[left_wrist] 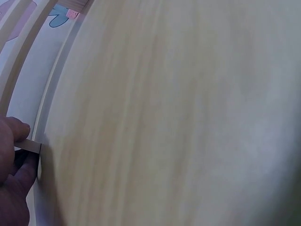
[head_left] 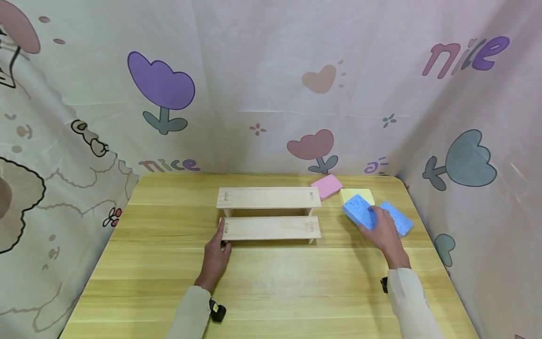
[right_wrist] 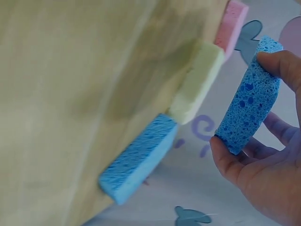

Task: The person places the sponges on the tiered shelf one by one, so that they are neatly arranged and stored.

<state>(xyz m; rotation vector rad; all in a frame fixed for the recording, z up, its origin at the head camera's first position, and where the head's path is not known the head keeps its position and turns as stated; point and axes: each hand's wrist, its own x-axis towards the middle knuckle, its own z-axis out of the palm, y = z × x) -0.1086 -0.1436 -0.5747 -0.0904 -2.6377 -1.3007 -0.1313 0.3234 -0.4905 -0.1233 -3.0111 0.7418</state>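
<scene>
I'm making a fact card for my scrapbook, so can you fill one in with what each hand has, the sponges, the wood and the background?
Left hand: grips the left end of the front wooden board
Right hand: holds a blue sponge above the table
Sponges on table: pink sponge, yellow sponge, second blue sponge
Sponge total: four
Wood: front board, with a back wooden board behind it; both on legs
Background: pale cloth with flowers, hearts and the word "nice"
</scene>
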